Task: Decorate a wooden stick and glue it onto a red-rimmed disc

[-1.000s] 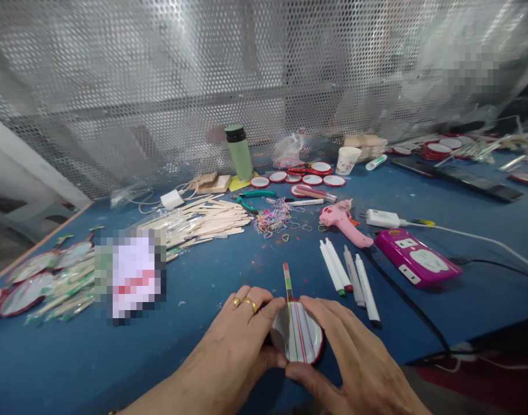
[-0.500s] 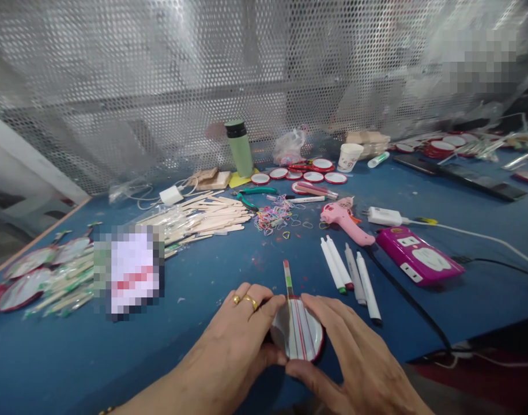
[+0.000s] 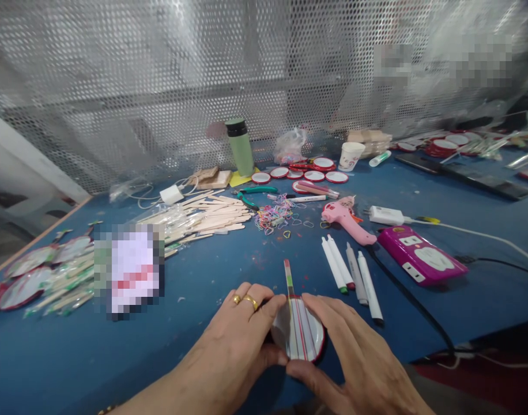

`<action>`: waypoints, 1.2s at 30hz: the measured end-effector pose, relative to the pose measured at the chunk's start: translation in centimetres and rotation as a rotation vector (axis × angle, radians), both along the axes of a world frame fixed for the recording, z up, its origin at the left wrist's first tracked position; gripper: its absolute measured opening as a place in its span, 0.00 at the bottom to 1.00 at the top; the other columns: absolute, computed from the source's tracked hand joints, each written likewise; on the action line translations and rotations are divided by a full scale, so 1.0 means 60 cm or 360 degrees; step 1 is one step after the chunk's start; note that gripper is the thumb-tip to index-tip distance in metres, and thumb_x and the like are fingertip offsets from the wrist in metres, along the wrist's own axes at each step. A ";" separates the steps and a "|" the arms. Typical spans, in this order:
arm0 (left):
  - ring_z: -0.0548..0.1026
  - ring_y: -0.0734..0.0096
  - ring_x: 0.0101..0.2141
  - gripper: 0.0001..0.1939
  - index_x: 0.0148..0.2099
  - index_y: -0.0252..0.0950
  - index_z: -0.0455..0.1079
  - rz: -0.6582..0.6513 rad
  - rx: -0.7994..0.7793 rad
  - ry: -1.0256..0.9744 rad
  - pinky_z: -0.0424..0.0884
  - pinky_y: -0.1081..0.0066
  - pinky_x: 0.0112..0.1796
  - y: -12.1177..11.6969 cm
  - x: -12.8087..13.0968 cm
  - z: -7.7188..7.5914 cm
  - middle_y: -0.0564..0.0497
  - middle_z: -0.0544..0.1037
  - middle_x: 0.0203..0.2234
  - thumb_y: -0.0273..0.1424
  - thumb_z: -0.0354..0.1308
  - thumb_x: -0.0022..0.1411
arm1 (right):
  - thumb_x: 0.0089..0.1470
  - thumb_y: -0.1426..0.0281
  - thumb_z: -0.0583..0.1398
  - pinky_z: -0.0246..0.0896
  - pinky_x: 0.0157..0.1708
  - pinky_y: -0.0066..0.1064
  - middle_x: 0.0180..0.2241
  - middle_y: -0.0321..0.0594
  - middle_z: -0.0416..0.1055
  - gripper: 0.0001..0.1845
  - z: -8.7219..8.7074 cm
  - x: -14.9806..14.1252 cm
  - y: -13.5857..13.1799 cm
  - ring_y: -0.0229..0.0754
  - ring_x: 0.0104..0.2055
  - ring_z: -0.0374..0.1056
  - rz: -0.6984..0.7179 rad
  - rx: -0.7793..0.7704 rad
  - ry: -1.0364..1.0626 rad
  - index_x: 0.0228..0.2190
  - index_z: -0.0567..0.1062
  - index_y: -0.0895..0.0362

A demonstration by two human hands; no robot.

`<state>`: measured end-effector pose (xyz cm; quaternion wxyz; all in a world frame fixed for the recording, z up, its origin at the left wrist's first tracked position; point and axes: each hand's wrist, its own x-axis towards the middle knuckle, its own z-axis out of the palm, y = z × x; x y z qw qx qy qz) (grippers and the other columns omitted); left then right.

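A round white disc with a red rim [image 3: 308, 337] lies low in front of me, with several coloured lines running lengthwise across its face. I cannot tell whether the lines are drawn or stretched bands. From its far edge a flat stick [image 3: 289, 275] with red and green sections points away from me. My left hand [image 3: 251, 323], wearing two gold rings, grips the disc's left side between thumb and fingers. Around the right rim curl the fingers of my right hand [image 3: 354, 351], its thumb at the near edge. The disc's underside is hidden.
Right of the disc lie several markers [image 3: 333, 265], a pink glue gun [image 3: 348, 222] and a purple power strip [image 3: 422, 253]. Beyond are small coloured bands [image 3: 272, 216], pliers [image 3: 246, 197], wooden sticks [image 3: 221, 216], more red-rimmed discs [image 3: 314, 176], a paper cup [image 3: 351, 157] and a green bottle [image 3: 240, 150].
Both hands keep the same hold on the disc, and the disc stays in place. Only the camera view has shifted slightly.
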<state>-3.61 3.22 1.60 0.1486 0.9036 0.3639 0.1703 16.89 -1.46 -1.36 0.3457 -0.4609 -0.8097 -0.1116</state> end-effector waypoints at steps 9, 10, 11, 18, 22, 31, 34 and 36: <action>0.69 0.60 0.44 0.29 0.59 0.39 0.62 -0.0059 -0.0049 0.0055 0.71 0.58 0.46 0.002 -0.004 0.011 0.46 0.73 0.47 0.23 0.63 0.56 | 0.66 0.54 0.49 0.74 0.45 0.34 0.42 0.51 0.79 0.28 0.003 -0.007 0.004 0.46 0.44 0.76 -0.0019 0.0079 0.0034 0.50 0.68 0.65; 0.70 0.60 0.44 0.29 0.59 0.38 0.62 -0.0057 -0.0041 0.0058 0.71 0.58 0.46 0.002 -0.004 0.012 0.46 0.73 0.47 0.22 0.63 0.56 | 0.66 0.54 0.49 0.74 0.45 0.34 0.42 0.50 0.78 0.27 0.003 -0.008 0.005 0.46 0.44 0.76 -0.0013 0.0076 0.0043 0.50 0.68 0.65; 0.70 0.60 0.44 0.29 0.59 0.38 0.62 -0.0062 -0.0053 0.0081 0.71 0.58 0.46 0.002 -0.004 0.012 0.46 0.73 0.47 0.22 0.63 0.56 | 0.66 0.54 0.49 0.74 0.44 0.34 0.42 0.50 0.78 0.27 0.003 -0.008 0.005 0.46 0.45 0.76 -0.0009 0.0076 0.0053 0.50 0.69 0.65; 0.69 0.59 0.45 0.30 0.59 0.39 0.61 -0.0046 -0.0017 0.0043 0.71 0.56 0.47 0.003 -0.004 0.000 0.46 0.73 0.47 0.22 0.63 0.55 | 0.65 0.53 0.50 0.73 0.44 0.33 0.42 0.50 0.78 0.28 0.002 -0.003 0.008 0.46 0.45 0.76 -0.0009 0.0097 0.0069 0.51 0.69 0.65; 0.69 0.59 0.44 0.31 0.59 0.40 0.60 -0.0042 -0.0001 0.0026 0.71 0.56 0.46 0.004 -0.005 -0.008 0.46 0.72 0.47 0.22 0.63 0.54 | 0.65 0.53 0.50 0.73 0.45 0.33 0.42 0.50 0.79 0.28 0.000 -0.004 0.008 0.46 0.44 0.76 -0.0036 0.0089 0.0052 0.50 0.70 0.65; 0.69 0.60 0.43 0.30 0.58 0.39 0.61 -0.0045 0.0038 0.0002 0.70 0.58 0.44 0.004 -0.004 -0.011 0.47 0.73 0.45 0.24 0.64 0.54 | 0.65 0.53 0.51 0.73 0.44 0.31 0.41 0.49 0.79 0.27 0.001 -0.004 0.009 0.44 0.43 0.76 -0.0009 0.0133 0.0060 0.50 0.69 0.64; 0.69 0.60 0.43 0.30 0.58 0.40 0.61 -0.0040 0.0045 -0.0002 0.70 0.57 0.44 0.004 -0.003 -0.015 0.47 0.73 0.45 0.25 0.65 0.54 | 0.65 0.53 0.50 0.73 0.43 0.31 0.41 0.49 0.79 0.27 -0.001 -0.004 0.010 0.44 0.43 0.76 -0.0021 0.0153 0.0056 0.50 0.69 0.64; 0.69 0.59 0.43 0.30 0.58 0.40 0.61 -0.0047 0.0028 -0.0005 0.70 0.57 0.44 0.003 -0.003 -0.015 0.47 0.72 0.46 0.24 0.65 0.54 | 0.65 0.53 0.50 0.73 0.43 0.32 0.41 0.49 0.79 0.27 -0.001 -0.004 0.008 0.45 0.43 0.76 -0.0035 0.0143 0.0025 0.50 0.69 0.64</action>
